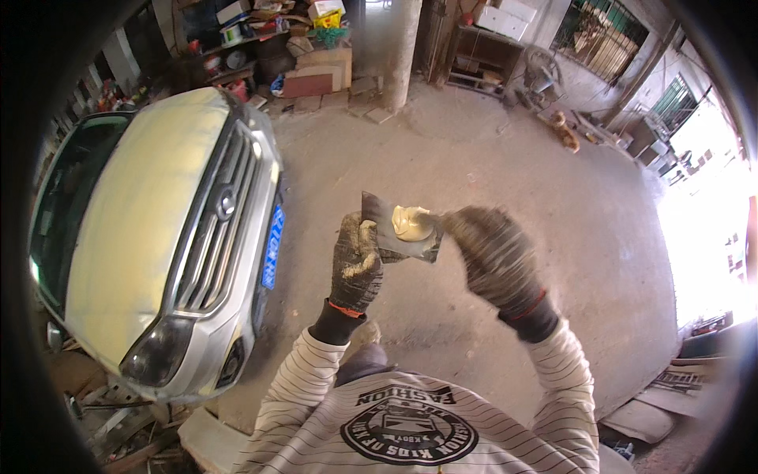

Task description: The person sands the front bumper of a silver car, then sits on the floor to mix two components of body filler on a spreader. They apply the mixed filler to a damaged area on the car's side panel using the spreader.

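My left hand (357, 268), in a dark work glove smeared with cream paste, grips the edge of a thin dark putty board (385, 238). On the board lies a thick mound of cream-coloured putty (410, 223). Against the board's right side is my right hand (493, 254), also gloved and blurred by motion. Its fingers look curled together, and a dark tip reaches from them to the putty; what they hold cannot be made out. Both hands are in front of my body, above the concrete floor.
To the left stands a silver car (241, 292) with a yellowish, filler-coated hood (146, 213). Shelves of clutter (260, 35), a round pillar (403, 59) and a cabinet (482, 59) line the back. Car panels (643, 415) lie at the lower right.
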The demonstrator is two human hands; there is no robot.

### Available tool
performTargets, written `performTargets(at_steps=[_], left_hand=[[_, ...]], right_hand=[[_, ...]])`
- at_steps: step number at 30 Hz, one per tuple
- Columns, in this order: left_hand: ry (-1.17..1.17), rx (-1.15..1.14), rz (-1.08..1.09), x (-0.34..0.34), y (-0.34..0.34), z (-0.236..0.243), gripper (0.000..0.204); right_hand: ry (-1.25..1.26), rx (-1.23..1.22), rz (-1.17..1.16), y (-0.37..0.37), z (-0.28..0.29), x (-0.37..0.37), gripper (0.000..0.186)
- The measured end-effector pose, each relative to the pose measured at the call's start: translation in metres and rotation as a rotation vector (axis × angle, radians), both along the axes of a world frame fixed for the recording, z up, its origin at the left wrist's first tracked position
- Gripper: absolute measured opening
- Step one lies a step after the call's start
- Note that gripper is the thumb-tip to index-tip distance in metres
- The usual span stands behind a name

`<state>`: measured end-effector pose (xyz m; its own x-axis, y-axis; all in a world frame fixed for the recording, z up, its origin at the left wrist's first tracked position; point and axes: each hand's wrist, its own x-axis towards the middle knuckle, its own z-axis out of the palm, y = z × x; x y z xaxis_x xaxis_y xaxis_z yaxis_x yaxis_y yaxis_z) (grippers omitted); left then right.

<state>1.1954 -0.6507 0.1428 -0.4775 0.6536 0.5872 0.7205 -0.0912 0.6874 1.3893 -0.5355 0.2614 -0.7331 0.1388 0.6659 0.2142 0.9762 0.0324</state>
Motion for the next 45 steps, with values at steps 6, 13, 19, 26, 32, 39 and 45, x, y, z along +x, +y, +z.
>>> performTargets(at_steps=[6, 13, 19, 26, 32, 39, 45], left_hand=[[-0.007, 0.012, -0.093, -0.057, 0.105, 0.003, 0.034], [0.700, 0.166, 0.104, -0.121, 0.212, -0.011, 0.032], [0.530, 0.196, 0.036, -0.166, 0.301, -0.020, 0.026], [0.303, 0.112, 0.238, -0.209, 0.366, -0.015, 0.027], [0.353, 0.175, 0.365, -0.250, 0.413, -0.028, 0.033], [0.510, 0.082, 0.310, -0.317, 0.464, -0.050, 0.029], [0.236, -0.015, 0.064, -0.413, 0.519, -0.039, 0.030]], right_hand=[[-0.096, -0.181, -0.052, 0.080, -0.017, -0.061, 0.037], [-0.013, -0.120, -0.031, 0.183, -0.046, -0.122, 0.033], [0.031, -0.472, 0.271, 0.332, -0.053, -0.167, 0.030], [-0.115, -0.179, 0.194, 0.446, -0.057, -0.215, 0.023], [0.263, -1.321, 0.116, 0.475, -0.114, -0.269, 0.015], [0.092, -1.634, 0.174, 0.507, -0.177, -0.381, 0.021], [0.147, -1.698, 0.301, 0.562, -0.175, -0.488, 0.022]])
